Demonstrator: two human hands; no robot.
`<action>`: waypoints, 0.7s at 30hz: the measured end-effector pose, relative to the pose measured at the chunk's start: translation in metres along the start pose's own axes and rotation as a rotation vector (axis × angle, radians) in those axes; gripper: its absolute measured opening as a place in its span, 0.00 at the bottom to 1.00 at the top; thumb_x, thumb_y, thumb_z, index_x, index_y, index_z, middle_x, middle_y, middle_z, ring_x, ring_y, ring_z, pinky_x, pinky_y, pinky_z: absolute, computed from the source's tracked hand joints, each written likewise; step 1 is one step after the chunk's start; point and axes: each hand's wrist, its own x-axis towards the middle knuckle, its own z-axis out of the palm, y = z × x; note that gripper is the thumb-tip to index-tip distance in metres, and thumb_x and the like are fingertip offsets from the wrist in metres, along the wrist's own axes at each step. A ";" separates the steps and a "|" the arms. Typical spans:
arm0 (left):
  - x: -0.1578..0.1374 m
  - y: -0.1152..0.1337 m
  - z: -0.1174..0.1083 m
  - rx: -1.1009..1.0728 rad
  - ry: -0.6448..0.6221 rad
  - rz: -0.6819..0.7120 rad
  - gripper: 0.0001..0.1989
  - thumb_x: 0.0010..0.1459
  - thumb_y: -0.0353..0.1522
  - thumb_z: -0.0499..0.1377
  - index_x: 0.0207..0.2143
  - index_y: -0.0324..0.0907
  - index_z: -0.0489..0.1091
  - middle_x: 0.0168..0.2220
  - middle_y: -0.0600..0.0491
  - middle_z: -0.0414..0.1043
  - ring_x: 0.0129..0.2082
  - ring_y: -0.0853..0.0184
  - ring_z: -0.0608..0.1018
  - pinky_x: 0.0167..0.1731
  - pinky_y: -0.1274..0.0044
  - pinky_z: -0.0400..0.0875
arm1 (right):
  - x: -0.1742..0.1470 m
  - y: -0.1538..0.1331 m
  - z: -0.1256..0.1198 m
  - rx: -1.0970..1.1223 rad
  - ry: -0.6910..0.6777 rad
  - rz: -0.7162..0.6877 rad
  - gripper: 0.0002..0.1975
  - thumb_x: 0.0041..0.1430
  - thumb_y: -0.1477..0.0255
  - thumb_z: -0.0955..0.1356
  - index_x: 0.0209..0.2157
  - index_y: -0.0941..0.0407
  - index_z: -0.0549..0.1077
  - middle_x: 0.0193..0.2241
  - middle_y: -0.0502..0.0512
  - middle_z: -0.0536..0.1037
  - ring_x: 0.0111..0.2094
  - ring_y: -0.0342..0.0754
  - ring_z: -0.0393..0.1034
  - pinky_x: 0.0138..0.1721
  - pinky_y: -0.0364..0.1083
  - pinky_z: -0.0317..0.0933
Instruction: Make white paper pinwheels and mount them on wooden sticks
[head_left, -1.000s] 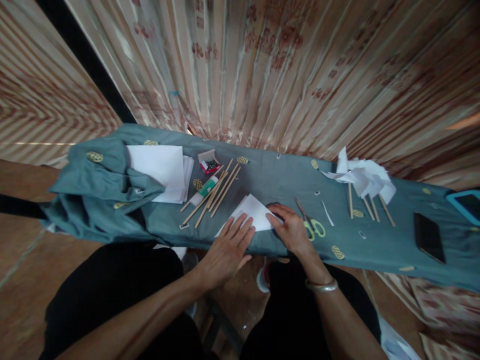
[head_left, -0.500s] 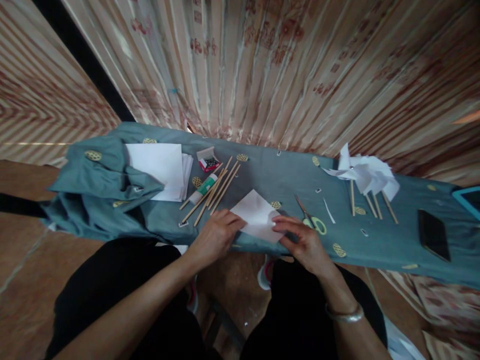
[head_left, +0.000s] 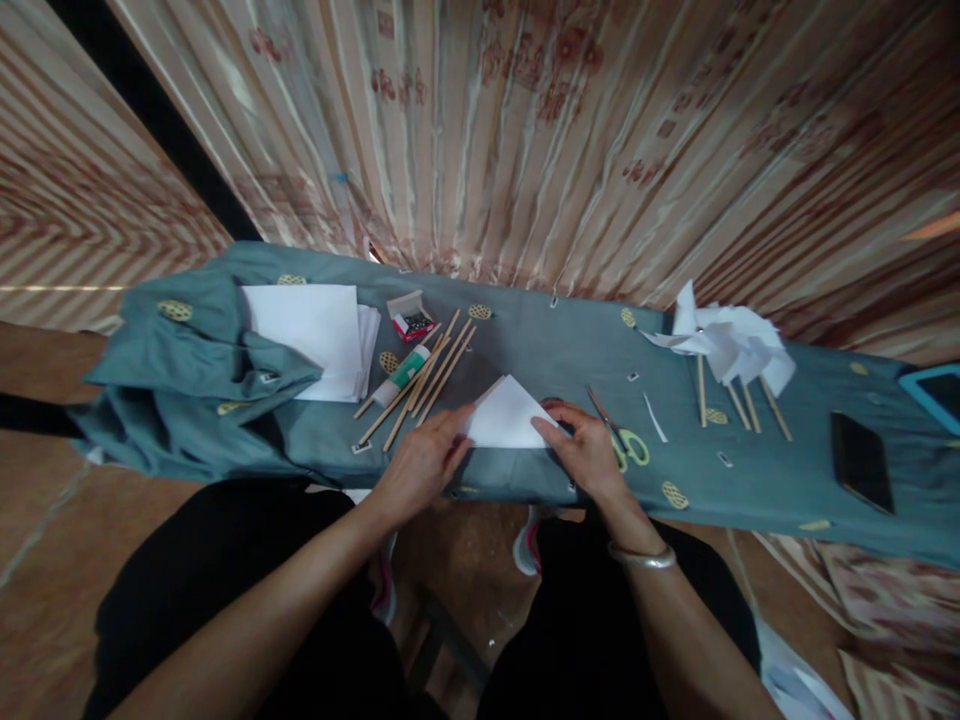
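Observation:
A white sheet of paper (head_left: 507, 418), folded over into a triangle, lies on the cloth in front of me with its point facing away. My left hand (head_left: 426, 456) pinches its left corner between thumb and fingers. At the opposite corner my right hand (head_left: 587, 446) grips the paper, thumb on top and fingers behind. Just right of that hand are scissors (head_left: 619, 434) with pale green handles. Left of the paper lie several wooden sticks (head_left: 442, 372) and a green-and-white glue stick (head_left: 405, 372).
Farther left are a stack of white paper (head_left: 307, 340) and a small open box (head_left: 411, 318) of dark bits. Paper pinwheels (head_left: 724, 345) on sticks lie at the right, near a phone (head_left: 861, 462). A thin paper strip (head_left: 655, 416) lies beyond the scissors. A curtain (head_left: 480, 140) hangs behind the cloth-covered table (head_left: 555, 340).
The paper's near half has been folded up over the far half, turning the diamond into a triangle. Both hands have shifted to the ends of the fold.

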 end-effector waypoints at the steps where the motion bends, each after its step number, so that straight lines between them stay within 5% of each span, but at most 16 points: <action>1: 0.000 0.000 0.000 0.014 0.025 0.013 0.21 0.65 0.31 0.51 0.60 0.39 0.61 0.50 0.43 0.72 0.48 0.60 0.77 0.49 0.66 0.73 | 0.002 0.001 0.003 -0.007 0.024 0.000 0.11 0.54 0.61 0.69 0.29 0.53 0.78 0.41 0.59 0.81 0.45 0.56 0.74 0.52 0.56 0.63; 4: -0.003 0.003 0.002 0.113 0.066 0.129 0.21 0.65 0.29 0.51 0.60 0.42 0.60 0.59 0.41 0.66 0.59 0.56 0.70 0.55 0.60 0.68 | 0.002 0.004 0.010 -0.025 0.055 -0.011 0.10 0.54 0.62 0.69 0.29 0.53 0.77 0.41 0.60 0.80 0.45 0.56 0.74 0.52 0.55 0.63; 8: -0.012 0.014 0.014 0.194 -0.044 0.301 0.23 0.65 0.27 0.50 0.61 0.40 0.58 0.64 0.40 0.60 0.67 0.57 0.58 0.61 0.58 0.60 | 0.001 0.005 0.012 -0.047 0.072 -0.014 0.08 0.55 0.63 0.69 0.31 0.53 0.76 0.42 0.60 0.80 0.45 0.55 0.73 0.51 0.55 0.64; 15: -0.017 0.023 0.025 0.273 -0.150 0.265 0.30 0.59 0.34 0.61 0.60 0.32 0.58 0.65 0.36 0.58 0.67 0.47 0.57 0.62 0.54 0.57 | 0.001 0.002 0.012 -0.101 0.069 -0.034 0.08 0.55 0.65 0.69 0.32 0.54 0.76 0.42 0.62 0.79 0.46 0.57 0.73 0.50 0.55 0.64; 21: -0.018 0.025 0.020 0.296 -0.203 0.250 0.31 0.60 0.35 0.60 0.61 0.29 0.58 0.65 0.33 0.57 0.67 0.44 0.56 0.63 0.52 0.56 | 0.001 -0.005 0.011 -0.132 0.041 -0.033 0.09 0.57 0.66 0.68 0.33 0.57 0.76 0.43 0.65 0.78 0.48 0.59 0.71 0.53 0.55 0.62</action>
